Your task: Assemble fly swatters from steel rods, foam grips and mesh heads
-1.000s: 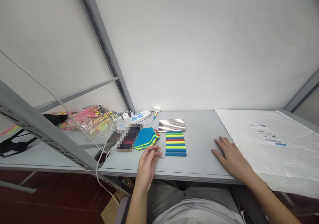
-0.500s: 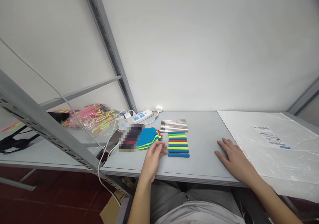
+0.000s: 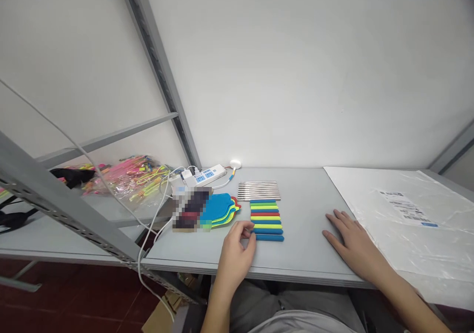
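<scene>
My left hand (image 3: 237, 251) is at the left end of a row of coloured tubes. Its thumb and curled fingers close around the end of the nearest blue tube (image 3: 269, 238), which lies flat on the table. Behind it are more blue, yellow, green and red tubes (image 3: 265, 214), side by side. Farther back lies a row of slim metal rods (image 3: 259, 191). To the left of these are stacked perforated swatter-like heads (image 3: 217, 207), blue on top. Palm down, my right hand (image 3: 353, 244) rests on the table with its fingers spread, holding nothing.
White plastic-wrapped sheeting (image 3: 414, 239) with a label covers the table's right side. A power strip (image 3: 211, 175) with cables stands at the back left. A metal shelf post (image 3: 74, 204) slants across the left, before bagged colourful cords (image 3: 129, 175).
My left hand has moved right and toward me, from beside the swatter-like heads to the nearest blue tube's end. My right hand stays flat on the table. The view has shifted slightly.
</scene>
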Demonstrator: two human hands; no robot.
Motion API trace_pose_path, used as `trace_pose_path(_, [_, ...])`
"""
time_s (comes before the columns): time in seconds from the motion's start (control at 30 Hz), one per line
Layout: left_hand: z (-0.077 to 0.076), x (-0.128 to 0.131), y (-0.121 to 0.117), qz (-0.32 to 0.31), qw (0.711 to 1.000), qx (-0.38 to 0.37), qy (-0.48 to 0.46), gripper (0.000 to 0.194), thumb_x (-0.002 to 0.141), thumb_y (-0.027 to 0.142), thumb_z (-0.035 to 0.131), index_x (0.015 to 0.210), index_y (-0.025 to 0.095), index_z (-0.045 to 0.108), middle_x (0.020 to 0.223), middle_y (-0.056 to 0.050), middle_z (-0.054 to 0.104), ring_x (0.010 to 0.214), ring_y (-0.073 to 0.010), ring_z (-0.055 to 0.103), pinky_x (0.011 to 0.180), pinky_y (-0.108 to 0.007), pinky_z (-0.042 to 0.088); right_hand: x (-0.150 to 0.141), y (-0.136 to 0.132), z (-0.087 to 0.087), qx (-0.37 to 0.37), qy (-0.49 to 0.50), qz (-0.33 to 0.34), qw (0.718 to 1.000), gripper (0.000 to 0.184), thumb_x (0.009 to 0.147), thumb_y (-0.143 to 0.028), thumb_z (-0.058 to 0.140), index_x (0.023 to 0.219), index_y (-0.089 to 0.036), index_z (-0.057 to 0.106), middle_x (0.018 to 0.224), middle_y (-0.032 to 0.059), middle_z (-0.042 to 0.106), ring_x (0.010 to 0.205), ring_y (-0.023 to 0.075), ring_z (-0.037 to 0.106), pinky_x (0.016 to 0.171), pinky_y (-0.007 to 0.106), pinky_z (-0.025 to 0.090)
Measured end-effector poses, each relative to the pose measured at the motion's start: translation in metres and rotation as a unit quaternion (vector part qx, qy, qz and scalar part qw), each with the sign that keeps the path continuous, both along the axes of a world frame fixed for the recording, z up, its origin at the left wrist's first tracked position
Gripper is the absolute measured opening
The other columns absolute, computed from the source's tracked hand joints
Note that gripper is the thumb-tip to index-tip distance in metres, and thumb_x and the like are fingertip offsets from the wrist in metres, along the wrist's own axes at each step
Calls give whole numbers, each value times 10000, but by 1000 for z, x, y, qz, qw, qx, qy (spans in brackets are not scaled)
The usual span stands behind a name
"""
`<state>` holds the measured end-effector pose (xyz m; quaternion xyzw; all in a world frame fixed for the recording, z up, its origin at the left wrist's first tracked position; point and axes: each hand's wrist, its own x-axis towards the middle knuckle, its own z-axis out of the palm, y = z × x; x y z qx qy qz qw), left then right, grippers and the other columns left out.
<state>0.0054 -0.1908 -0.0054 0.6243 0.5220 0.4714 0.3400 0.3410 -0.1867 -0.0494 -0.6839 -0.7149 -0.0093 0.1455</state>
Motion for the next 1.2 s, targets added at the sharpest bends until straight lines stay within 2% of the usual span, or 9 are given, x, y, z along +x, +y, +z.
trace_pose_path(0.13, [6,0,-4,-26,996,23,81,388,740,32,508,1039,245,632,1043,-37,575,1007,-216,554,896,-339,444,1,2,19,-44,-27,14,999,638,944,-571,365,1402,-153,518,1515,136,432,1409,345,364,1127,533,343])
trace_pose_path(0.27, [8,1,-5,-42,990,22,134,306,789,58,514,1017,240,606,1039,-42,540,1072,-223,526,961,-365,431,-11,12,76,-141,-1,93,986,589,924,-631,374,1352,-275,567,1352,64,618,1154,313,624,968,473,499])
trace_pose_path(0.37, [8,3,-4,-44,987,17,153,179,828,128,562,966,234,607,1010,-42,528,1039,-228,523,933,-370,447,-39,40,125,-146,16,170,974,564,907,-647,417,1337,-317,573,1311,49,645,1132,309,630,926,440,507])
trace_pose_path(0.47, [6,5,-5,-35,986,10,161,142,832,156,603,951,234,612,1018,-44,520,1035,-232,514,916,-370,454,-79,94,150,-162,23,253,954,474,946,-558,404,1261,-284,628,1166,74,710,979,270,680,793,365,526])
trace_pose_path(0.53, [4,6,-6,-31,986,4,163,147,826,151,624,947,234,615,1026,-46,521,1036,-234,509,907,-369,455,-106,136,148,-139,10,269,953,375,950,-458,432,1130,-254,690,1084,80,729,927,256,678,772,349,508])
trace_pose_path(0.63, [0,6,-6,-30,986,-4,163,158,816,134,647,938,231,620,1030,-49,524,1028,-234,508,895,-368,457,-137,192,128,-126,2,278,952,283,926,-359,480,1005,-222,715,1035,88,732,904,252,668,757,339,492])
trace_pose_path(0.73, [-4,6,-3,-34,985,-13,168,178,799,102,668,918,229,630,1018,-49,527,1006,-230,514,876,-362,461,-155,228,106,-127,2,296,947,247,916,-326,498,962,-218,716,1007,76,735,897,231,663,762,317,484])
trace_pose_path(0.93, [-7,7,3,-77,973,-27,216,167,791,152,720,918,237,651,988,-47,565,941,-229,530,773,-336,461,-161,255,85,-162,11,331,930,244,904,-370,520,950,-234,717,1000,50,735,851,202,660,713,286,483])
trace_pose_path(1.2, [-7,6,5,-143,948,26,284,94,864,268,684,945,242,643,955,-10,660,864,-204,526,741,-331,409,-158,265,88,-195,2,346,918,216,888,-363,551,963,-225,699,980,53,718,822,198,638,672,284,466])
